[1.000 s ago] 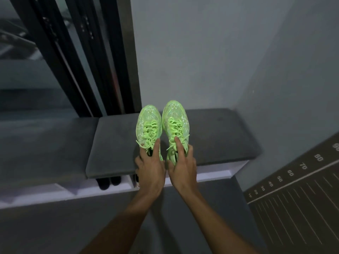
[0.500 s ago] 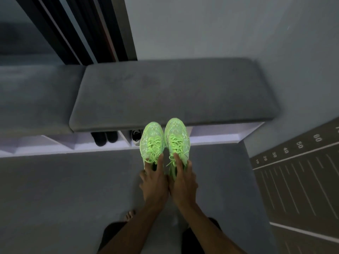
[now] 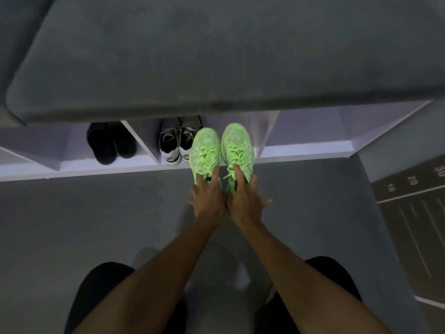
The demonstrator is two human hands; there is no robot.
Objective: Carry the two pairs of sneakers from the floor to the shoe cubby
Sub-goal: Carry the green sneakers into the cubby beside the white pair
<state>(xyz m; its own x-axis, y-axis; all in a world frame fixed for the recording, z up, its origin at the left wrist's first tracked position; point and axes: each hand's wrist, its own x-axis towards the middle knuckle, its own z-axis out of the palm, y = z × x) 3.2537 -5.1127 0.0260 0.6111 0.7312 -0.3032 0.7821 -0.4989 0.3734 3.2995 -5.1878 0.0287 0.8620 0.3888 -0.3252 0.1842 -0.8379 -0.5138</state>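
Observation:
I hold a pair of bright green sneakers side by side, toes pointing at the white shoe cubby [image 3: 305,154] under the bench. My left hand [image 3: 209,201] grips the left green sneaker [image 3: 205,150] at its collar. My right hand [image 3: 244,203] grips the right green sneaker [image 3: 238,147] the same way. Their toes hang just in front of a cubby opening, low over the grey floor. A grey, black and white pair of sneakers [image 3: 179,141] sits in the compartment just left of them.
A black pair of shoes [image 3: 110,143] fills the compartment further left. A grey padded bench cushion [image 3: 216,56] overhangs the cubby. My knees in black shorts [image 3: 101,292] are bent low. A dark mat with white numbers [image 3: 414,225] lies on the right.
The view has dropped closer to the floor and the cubby. Both hands have lowered the green sneakers from the height of the bench top to the cubby opening.

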